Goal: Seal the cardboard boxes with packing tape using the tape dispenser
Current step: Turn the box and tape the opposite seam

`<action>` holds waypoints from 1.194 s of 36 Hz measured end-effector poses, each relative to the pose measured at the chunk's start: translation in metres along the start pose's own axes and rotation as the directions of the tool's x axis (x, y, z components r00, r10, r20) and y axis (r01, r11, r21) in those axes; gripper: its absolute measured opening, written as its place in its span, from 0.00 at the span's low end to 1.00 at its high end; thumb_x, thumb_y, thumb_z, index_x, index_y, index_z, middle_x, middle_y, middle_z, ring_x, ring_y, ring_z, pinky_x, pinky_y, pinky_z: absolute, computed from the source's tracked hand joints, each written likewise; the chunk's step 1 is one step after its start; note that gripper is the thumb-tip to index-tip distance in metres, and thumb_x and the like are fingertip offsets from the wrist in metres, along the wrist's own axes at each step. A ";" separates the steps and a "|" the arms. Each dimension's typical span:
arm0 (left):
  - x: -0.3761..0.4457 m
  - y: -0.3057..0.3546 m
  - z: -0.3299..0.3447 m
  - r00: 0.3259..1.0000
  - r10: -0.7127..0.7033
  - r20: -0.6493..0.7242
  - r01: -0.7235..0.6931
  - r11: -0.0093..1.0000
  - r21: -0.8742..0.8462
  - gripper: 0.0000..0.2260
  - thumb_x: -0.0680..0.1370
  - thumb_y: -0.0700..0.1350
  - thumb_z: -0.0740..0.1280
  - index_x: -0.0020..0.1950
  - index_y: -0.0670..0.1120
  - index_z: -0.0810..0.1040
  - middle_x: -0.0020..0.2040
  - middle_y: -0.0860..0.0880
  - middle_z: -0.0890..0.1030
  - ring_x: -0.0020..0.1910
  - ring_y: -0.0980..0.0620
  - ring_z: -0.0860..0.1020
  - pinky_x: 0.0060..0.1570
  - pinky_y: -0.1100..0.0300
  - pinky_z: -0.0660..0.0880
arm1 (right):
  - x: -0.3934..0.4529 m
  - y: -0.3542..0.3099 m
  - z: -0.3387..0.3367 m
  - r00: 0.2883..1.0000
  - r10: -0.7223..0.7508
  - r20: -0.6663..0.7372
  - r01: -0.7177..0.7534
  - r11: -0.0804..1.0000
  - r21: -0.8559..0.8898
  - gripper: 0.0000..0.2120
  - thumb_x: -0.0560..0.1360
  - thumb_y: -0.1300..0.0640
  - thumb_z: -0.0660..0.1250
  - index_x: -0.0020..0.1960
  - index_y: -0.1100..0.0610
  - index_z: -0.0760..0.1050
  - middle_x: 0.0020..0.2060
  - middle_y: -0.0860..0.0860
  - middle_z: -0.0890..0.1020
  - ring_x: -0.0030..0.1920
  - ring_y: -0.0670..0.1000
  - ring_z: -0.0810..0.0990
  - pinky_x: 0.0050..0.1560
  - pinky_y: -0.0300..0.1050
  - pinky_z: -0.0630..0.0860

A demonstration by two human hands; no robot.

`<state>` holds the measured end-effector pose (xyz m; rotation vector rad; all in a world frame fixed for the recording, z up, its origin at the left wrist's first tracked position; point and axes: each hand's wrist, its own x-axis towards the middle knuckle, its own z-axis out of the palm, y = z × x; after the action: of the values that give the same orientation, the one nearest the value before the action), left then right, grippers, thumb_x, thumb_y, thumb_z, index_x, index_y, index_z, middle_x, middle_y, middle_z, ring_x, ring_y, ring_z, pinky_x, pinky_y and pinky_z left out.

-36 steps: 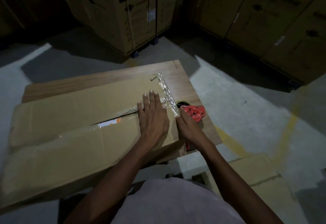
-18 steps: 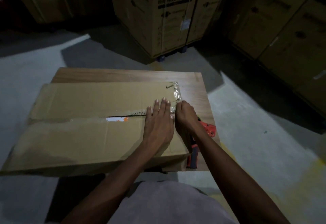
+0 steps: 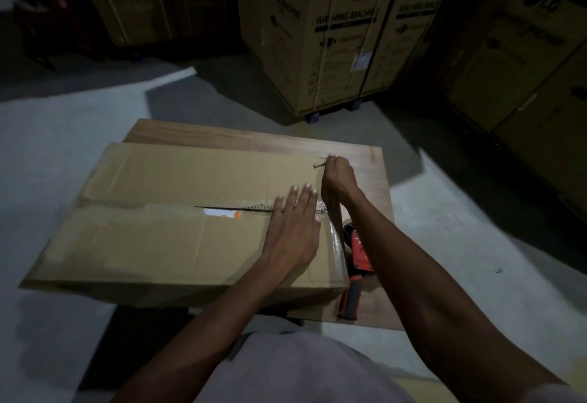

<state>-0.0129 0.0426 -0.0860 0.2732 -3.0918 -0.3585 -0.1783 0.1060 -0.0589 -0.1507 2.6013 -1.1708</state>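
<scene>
While the left hand point(image 3: 293, 231) lies flat on the cardboard box point(image 3: 178, 215) by its gaping seam, the right hand point(image 3: 338, 177) pinches the tape's end beyond it, the tape dispenser point(image 3: 357, 263) idle beneath that wrist, so smoothing down seemingly comes next.

Light: dim all over; the floor point(image 3: 63, 155) shows pale grey patches, brightest at left.
Shadows: dark wedge on the floor behind the table point(image 3: 222, 136); black gaps between the stacked cartons point(image 3: 343, 37).
Glare: small glint on the tape point(image 3: 321, 207) beside the left hand point(image 3: 293, 228).
Blur: soft throughout, smeared at top left.
Distortion: wide-angle; cartons lean outward toward the edges.
</scene>
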 end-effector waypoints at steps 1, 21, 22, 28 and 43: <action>0.000 0.000 0.000 1.000 -0.002 -0.005 0.002 1.000 -0.007 0.27 0.86 0.54 0.46 0.84 0.48 0.44 0.84 0.49 0.44 0.82 0.48 0.41 0.75 0.48 0.34 | -0.002 0.002 0.001 1.000 -0.004 -0.002 0.004 0.999 0.037 0.22 0.89 0.54 0.49 0.56 0.67 0.77 0.56 0.66 0.81 0.57 0.65 0.79 0.51 0.50 0.71; -0.001 0.001 -0.002 1.000 -0.005 -0.020 0.004 0.999 -0.045 0.27 0.86 0.53 0.45 0.84 0.48 0.46 0.84 0.50 0.44 0.82 0.49 0.42 0.78 0.49 0.37 | -0.155 0.072 -0.008 0.990 -0.062 0.130 0.034 0.978 0.205 0.18 0.89 0.52 0.51 0.45 0.54 0.72 0.34 0.52 0.72 0.36 0.48 0.71 0.38 0.46 0.65; 0.000 0.002 -0.004 1.000 -0.004 -0.020 0.003 0.999 -0.041 0.27 0.86 0.53 0.45 0.84 0.48 0.46 0.84 0.51 0.44 0.82 0.49 0.42 0.78 0.49 0.38 | -0.160 0.074 -0.008 0.990 -0.066 0.124 0.037 0.975 0.219 0.19 0.89 0.54 0.51 0.44 0.58 0.73 0.33 0.55 0.71 0.35 0.49 0.69 0.38 0.46 0.63; -0.002 0.002 -0.009 1.000 -0.002 -0.004 0.002 0.999 -0.045 0.26 0.86 0.53 0.46 0.84 0.47 0.48 0.84 0.50 0.46 0.83 0.49 0.44 0.80 0.47 0.42 | -0.162 0.078 -0.002 0.992 -0.053 0.115 0.031 0.982 0.185 0.18 0.89 0.52 0.52 0.47 0.59 0.70 0.31 0.51 0.71 0.30 0.45 0.69 0.34 0.44 0.63; 0.002 -0.003 -0.007 1.000 -0.014 0.026 0.015 0.999 -0.050 0.27 0.86 0.54 0.43 0.84 0.47 0.43 0.84 0.50 0.42 0.82 0.50 0.39 0.79 0.47 0.38 | -0.121 0.048 0.001 0.986 -0.013 0.165 0.062 0.953 -0.297 0.18 0.88 0.55 0.48 0.68 0.62 0.71 0.78 0.66 0.64 0.80 0.67 0.59 0.75 0.67 0.64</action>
<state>-0.0145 0.0379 -0.0802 0.2924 -3.1021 -0.4425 -0.0611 0.1625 -0.0692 -0.3444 2.6239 -0.7298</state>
